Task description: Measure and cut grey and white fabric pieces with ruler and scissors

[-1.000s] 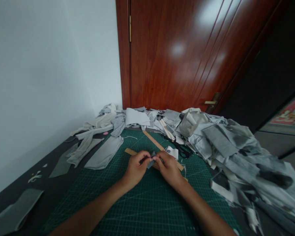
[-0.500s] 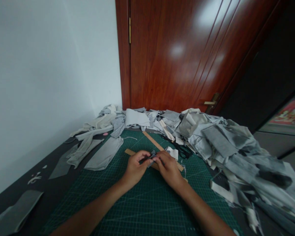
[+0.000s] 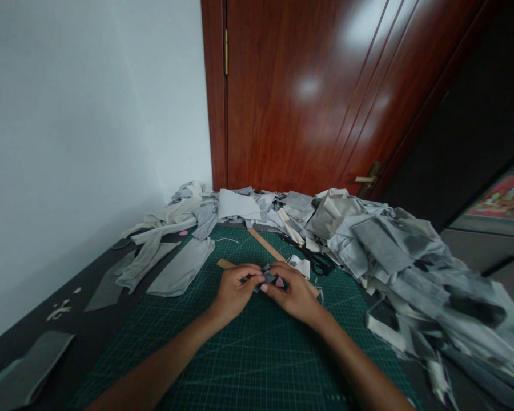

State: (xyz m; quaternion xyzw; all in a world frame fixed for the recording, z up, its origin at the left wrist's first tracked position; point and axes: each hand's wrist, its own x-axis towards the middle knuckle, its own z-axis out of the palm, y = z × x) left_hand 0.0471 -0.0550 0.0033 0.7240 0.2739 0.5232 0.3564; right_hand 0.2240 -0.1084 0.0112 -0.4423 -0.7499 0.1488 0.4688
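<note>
Between my two hands is a small grey piece of fabric (image 3: 267, 275), held just above the green cutting mat (image 3: 248, 354). My left hand (image 3: 235, 290) pinches its left side between thumb and fingers. On the other side, my right hand (image 3: 294, 291) grips the fabric, fingers curled over its top edge and thumb below. A small pink piece (image 3: 280, 282) shows by the right fingers; whether it is held or lies behind them I cannot tell. Wooden rulers (image 3: 266, 245) lie crossed on the mat beyond the hands, partly hidden by them.
Black-handled scissors (image 3: 319, 262) lie to the right, near a white scrap (image 3: 300, 266). A large heap of grey fabric (image 3: 385, 245) runs along the right and back. Grey cloth strips (image 3: 182, 268) lie left, and a folded piece (image 3: 36, 365) sits front left. A wooden door (image 3: 300, 114) stands behind.
My right thumb and fingers have spread further apart around the fabric, and more of it shows. The pink piece has come into sight by the right hand. The surroundings stay as they were.
</note>
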